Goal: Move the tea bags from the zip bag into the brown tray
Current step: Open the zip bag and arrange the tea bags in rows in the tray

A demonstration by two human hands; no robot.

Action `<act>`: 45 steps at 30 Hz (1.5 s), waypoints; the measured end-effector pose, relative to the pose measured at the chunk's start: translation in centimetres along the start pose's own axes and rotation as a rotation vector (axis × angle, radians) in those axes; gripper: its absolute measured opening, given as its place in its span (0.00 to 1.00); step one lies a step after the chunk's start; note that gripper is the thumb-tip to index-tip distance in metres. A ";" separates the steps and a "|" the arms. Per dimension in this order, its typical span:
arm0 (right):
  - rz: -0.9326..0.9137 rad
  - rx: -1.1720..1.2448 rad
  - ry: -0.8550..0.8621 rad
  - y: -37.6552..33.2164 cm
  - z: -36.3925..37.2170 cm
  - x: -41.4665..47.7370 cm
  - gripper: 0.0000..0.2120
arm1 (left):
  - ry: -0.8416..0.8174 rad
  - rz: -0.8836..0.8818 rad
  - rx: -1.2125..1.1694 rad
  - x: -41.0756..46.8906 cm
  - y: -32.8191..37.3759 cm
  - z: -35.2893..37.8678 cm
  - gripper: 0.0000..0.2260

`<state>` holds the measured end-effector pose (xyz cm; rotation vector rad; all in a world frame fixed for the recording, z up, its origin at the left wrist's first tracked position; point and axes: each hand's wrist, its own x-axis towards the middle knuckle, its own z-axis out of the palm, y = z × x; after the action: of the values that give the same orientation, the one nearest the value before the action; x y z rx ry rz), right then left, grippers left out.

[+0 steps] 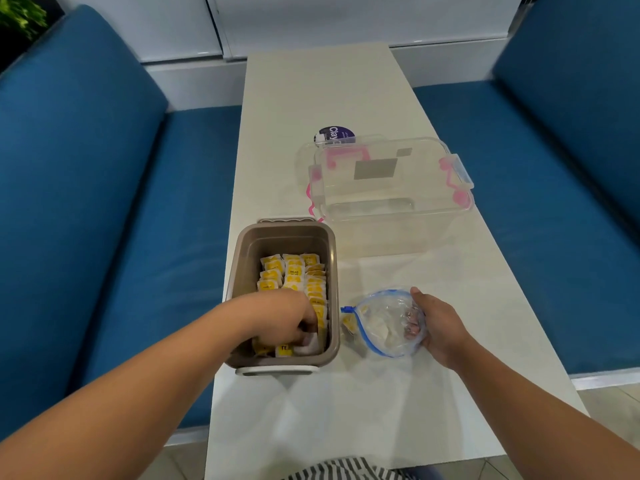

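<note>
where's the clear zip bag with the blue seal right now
Head view: the clear zip bag with the blue seal lies on the white table, just right of the brown plastic tray, gripped by the right hand.

Tray point(244, 271): matt brown plastic, smooth under my fingers.
Zip bag point(391, 323): thin clear glossy film, crinkled in my grip.
Tea bags point(294, 271): yellow-and-white paper sachets.
Box point(391, 188): clear glossy plastic.
Table point(329, 91): smooth, matt, off-white.

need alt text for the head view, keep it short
The left hand reaches into a brown tray of yellow tea bags while the right hand holds a zip bag beside it on a white table. A clear box stands behind.
</note>
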<state>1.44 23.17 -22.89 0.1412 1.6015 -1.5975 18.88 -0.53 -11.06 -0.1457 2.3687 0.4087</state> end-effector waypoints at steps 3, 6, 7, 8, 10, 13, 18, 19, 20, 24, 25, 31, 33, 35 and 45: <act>-0.004 -0.011 0.001 0.1 0.0 0.1 0.15 | 0.011 -0.059 0.036 1.3 -0.1 0.7 0.12; -0.006 -0.003 0.015 0.2 0.0 0.1 0.17 | 0.082 -0.110 0.001 2.3 -0.1 1.2 0.12; -0.004 -0.003 0.021 0.2 -0.1 0.2 0.18 | 0.102 -0.124 -0.006 2.6 -0.2 1.3 0.12; 0.001 -0.007 0.026 0.2 -0.1 0.2 0.19 | 0.123 -0.136 -0.012 2.9 -0.3 1.5 0.11; -0.006 -0.010 0.027 0.3 -0.2 0.2 0.19 | 0.152 -0.150 -0.035 3.2 -0.4 1.6 0.11; -0.022 -0.015 -0.006 0.4 -0.4 0.4 0.17 | 0.152 -0.139 -0.079 3.3 -0.3 1.3 0.12; -0.009 -0.005 -0.023 0.2 -0.3 0.3 0.15 | 0.119 -0.188 -0.089 2.9 -0.4 1.3 0.13; -0.006 -0.002 -0.019 0.2 -0.3 0.3 0.15 | 0.111 -0.199 -0.105 2.8 -0.2 1.3 0.13; 0.000 0.003 -0.021 0.2 -0.2 0.2 0.15 | 0.100 -0.207 -0.124 2.7 0.1 1.4 0.13; 0.042 0.020 -0.044 -0.1 -0.2 -0.4 0.15 | 0.108 -0.241 -0.178 1.9 1.2 1.0 0.12; 0.049 0.024 -0.050 -0.3 -0.2 -0.6 0.16 | 0.130 -0.250 -0.178 1.5 1.4 0.7 0.12; 0.021 -0.148 -0.077 -0.9 0.2 -1.6 0.17 | 0.591 -0.331 -0.249 -2.0 3.9 -2.7 0.06; 0.020 -0.217 -0.067 -0.9 0.0 -1.8 0.14 | 0.748 -0.325 -0.396 -2.6 6.0 -3.7 0.03; 0.040 -0.245 -0.053 -0.7 -0.5 -1.9 0.11 | 0.837 -0.286 -0.529 -2.5 8.7 -4.1 0.03; 0.024 -0.220 -0.078 -1.3 -3.7 -2.8 0.07 | 0.628 -0.249 -0.406 7.4 15.8 1.7 0.10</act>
<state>0.67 27.44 -20.77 -0.0187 1.6956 -1.3808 11.13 14.98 -13.32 -0.8571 2.7858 0.8089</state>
